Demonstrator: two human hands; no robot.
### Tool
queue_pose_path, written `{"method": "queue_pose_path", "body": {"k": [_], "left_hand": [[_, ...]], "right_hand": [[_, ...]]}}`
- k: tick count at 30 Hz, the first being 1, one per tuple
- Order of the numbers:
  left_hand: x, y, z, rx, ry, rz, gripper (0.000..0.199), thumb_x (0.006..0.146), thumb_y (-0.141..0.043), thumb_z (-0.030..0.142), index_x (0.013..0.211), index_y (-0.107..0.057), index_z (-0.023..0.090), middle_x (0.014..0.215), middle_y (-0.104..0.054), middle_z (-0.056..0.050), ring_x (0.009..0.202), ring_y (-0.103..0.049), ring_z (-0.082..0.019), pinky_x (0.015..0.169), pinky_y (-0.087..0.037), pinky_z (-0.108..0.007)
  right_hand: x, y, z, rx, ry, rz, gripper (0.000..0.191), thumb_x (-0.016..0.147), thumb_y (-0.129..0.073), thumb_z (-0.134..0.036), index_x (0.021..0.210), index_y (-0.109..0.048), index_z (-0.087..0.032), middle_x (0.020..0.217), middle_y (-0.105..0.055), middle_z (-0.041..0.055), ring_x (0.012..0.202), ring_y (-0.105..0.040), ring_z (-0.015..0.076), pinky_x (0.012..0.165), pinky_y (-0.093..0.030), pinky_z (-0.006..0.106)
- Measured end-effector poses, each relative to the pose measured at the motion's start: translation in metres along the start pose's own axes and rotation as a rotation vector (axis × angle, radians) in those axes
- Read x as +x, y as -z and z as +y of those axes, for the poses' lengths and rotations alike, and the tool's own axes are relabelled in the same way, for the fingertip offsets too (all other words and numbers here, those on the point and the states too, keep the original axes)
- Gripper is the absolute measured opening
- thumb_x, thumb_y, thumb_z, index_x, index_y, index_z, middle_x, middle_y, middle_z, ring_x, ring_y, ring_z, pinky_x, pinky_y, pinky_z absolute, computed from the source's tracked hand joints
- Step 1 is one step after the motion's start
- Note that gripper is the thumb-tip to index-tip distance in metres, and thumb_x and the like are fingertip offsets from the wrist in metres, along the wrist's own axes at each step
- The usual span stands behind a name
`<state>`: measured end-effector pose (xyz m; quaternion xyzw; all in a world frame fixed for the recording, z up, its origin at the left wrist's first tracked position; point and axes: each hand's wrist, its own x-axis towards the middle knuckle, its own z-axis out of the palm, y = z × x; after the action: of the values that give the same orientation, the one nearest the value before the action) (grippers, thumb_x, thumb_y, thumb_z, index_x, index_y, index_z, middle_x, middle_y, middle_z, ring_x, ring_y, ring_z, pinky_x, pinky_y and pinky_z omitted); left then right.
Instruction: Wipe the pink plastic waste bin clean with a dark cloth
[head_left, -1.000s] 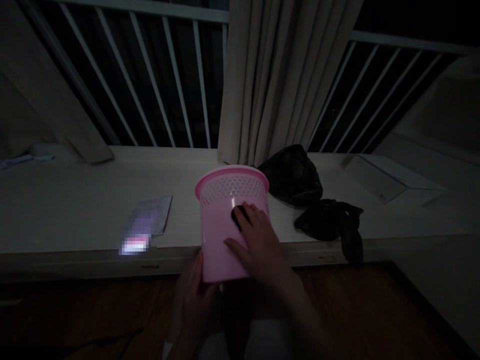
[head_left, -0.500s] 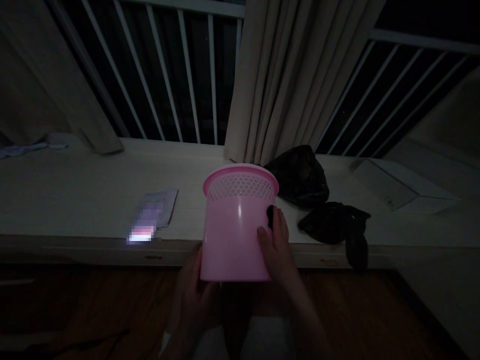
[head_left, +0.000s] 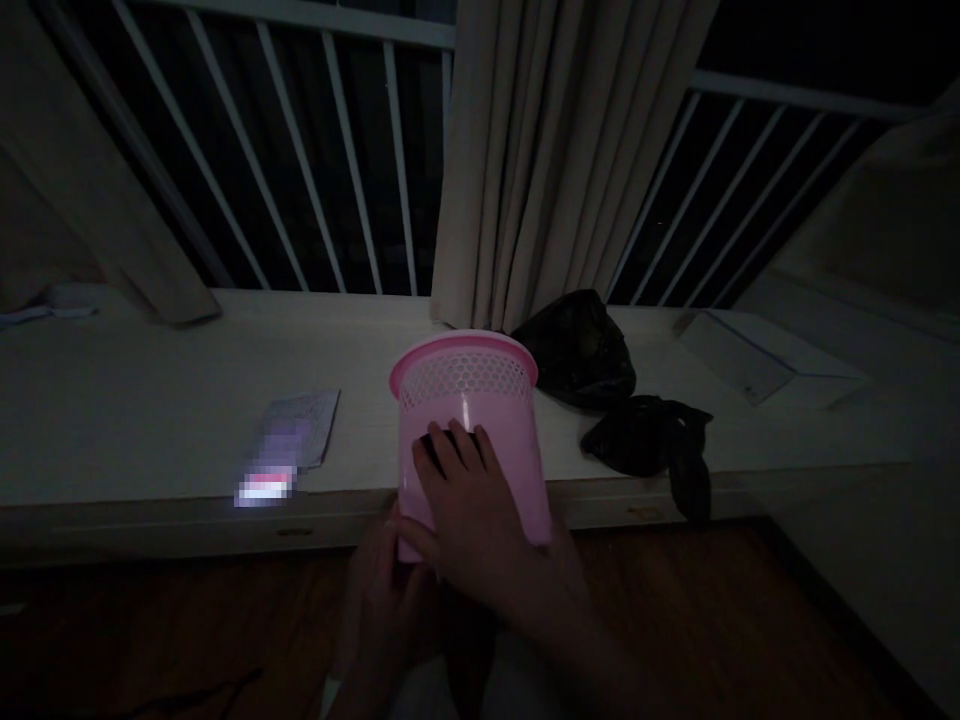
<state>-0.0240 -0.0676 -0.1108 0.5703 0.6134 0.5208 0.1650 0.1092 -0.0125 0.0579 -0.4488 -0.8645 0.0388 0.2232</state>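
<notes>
Presently, we have the bin (head_left: 517, 465), pink with a meshed band under its rim, in front of the ledge (head_left: 172, 400); whether it touches the ledge, we cannot tell. Our left hand (head_left: 384, 575) is at its lower left, grip clamped on the bin. Our right hand (head_left: 469, 510) lies across its front, fingers slightly spread over a small black piece (head_left: 450, 440) against the wall; we cannot tell whether that grip is closed on the piece. The right thumb points towards the left hand's fingers.

Surroundings: on the ledge, to the left, we note papers (head_left: 322, 425) and a bright, pixelated shape (head_left: 264, 488) near the front edge. To the right lie a large black bag (head_left: 581, 355), just behind the bin, and a small black bag (head_left: 634, 440), one end over the edge. Farther right is a white box (head_left: 750, 360). A curtain (head_left: 517, 160) hangs behind the bin.
</notes>
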Motion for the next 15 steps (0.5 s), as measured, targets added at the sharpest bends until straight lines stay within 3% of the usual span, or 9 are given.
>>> {"method": "queue_pose_path", "body": {"k": [5, 9, 12, 15], "left_hand": [[0.005, 0.004, 0.01, 0.037, -0.096, -0.009, 0.044, 0.093, -0.044, 0.035, 0.134, -0.051, 0.018, 0.133, -0.058, -0.012, 0.12, -0.056, -0.025, 0.101, -0.045, -0.042], [0.006, 0.009, 0.012, 0.028, -0.005, -0.044, 0.047, 0.093, -0.047, 0.035, 0.137, -0.048, 0.019, 0.134, -0.057, -0.012, 0.121, -0.055, -0.025, 0.102, -0.044, -0.043], [0.005, 0.008, 0.009, -0.018, 0.024, -0.052, 0.05, 0.091, -0.05, 0.037, 0.138, -0.046, 0.019, 0.133, -0.057, -0.013, 0.119, -0.056, -0.026, 0.103, -0.043, -0.045], [0.005, 0.006, 0.005, -0.03, -0.002, -0.048, 0.053, 0.089, -0.052, 0.039, 0.137, -0.046, 0.018, 0.131, -0.057, -0.014, 0.117, -0.056, -0.028, 0.103, -0.043, -0.047]], "right_hand": [[-0.007, 0.011, 0.045, 0.097, -0.191, 0.088, 0.063, 0.092, -0.05, -0.053, 0.142, -0.043, -0.015, 0.152, -0.036, 0.0187, 0.143, -0.026, 0.0328, 0.115, -0.024, 0.057], [-0.023, 0.005, 0.084, 0.304, -0.365, 0.147, 0.067, 0.095, -0.041, -0.056, 0.149, -0.032, -0.016, 0.155, -0.031, 0.0166, 0.144, -0.028, 0.0279, 0.115, -0.026, 0.052], [-0.03, -0.005, 0.099, 0.38, -0.423, 0.183, 0.071, 0.096, -0.037, -0.057, 0.152, -0.024, -0.015, 0.158, -0.025, 0.0168, 0.145, -0.023, 0.027, 0.116, -0.025, 0.052], [-0.027, -0.008, 0.106, 0.394, -0.416, 0.232, 0.064, 0.098, -0.033, -0.053, 0.151, -0.026, -0.017, 0.154, -0.033, 0.0155, 0.143, -0.03, 0.0255, 0.115, -0.027, 0.05]]}}
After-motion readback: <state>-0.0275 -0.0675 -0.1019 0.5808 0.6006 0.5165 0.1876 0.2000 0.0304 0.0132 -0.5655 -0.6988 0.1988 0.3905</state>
